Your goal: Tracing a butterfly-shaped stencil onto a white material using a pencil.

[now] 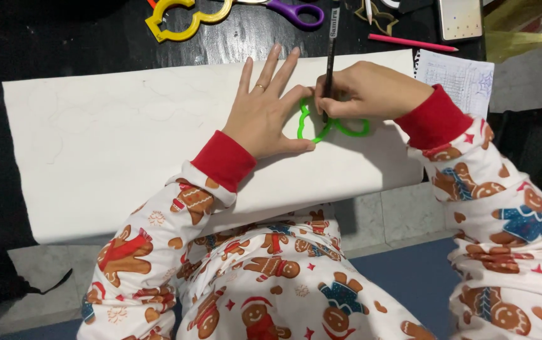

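While the left hand (263,110) lies flat with its fingers spread wide, it presses down on a green cookie-cutter outline (327,128) that rests on a large white sheet (126,151). Its thumb and forefinger bracket the near-left curve of the cutter, and a ring shows on one finger. Just to the right of it, touching the same cutter, the right hand (368,91) is closed around a dark pencil (330,60), which stands nearly upright with its tip down inside or against the cutter's edge; the exact contact point is hidden by the fingers. Both wrists wear red cuffs on white sleeves (503,208) printed with gingerbread figures.

The white sheet covers most of the dark worktop (63,44) and overhangs its near edge, beneath the forearms. Faint pencilled curves seem to run across the sheet to the left of the left hand, though they are too pale to be sure of. Beyond the fingertips of the left hand lie a yellow cookie cutter (186,19) and purple-handled scissors (296,12). Beyond the right hand lies a pink pencil (412,43), with a gold-coloured cutter (381,19) just past it. To the right of the right wrist sits a sheet of squared paper (459,79).
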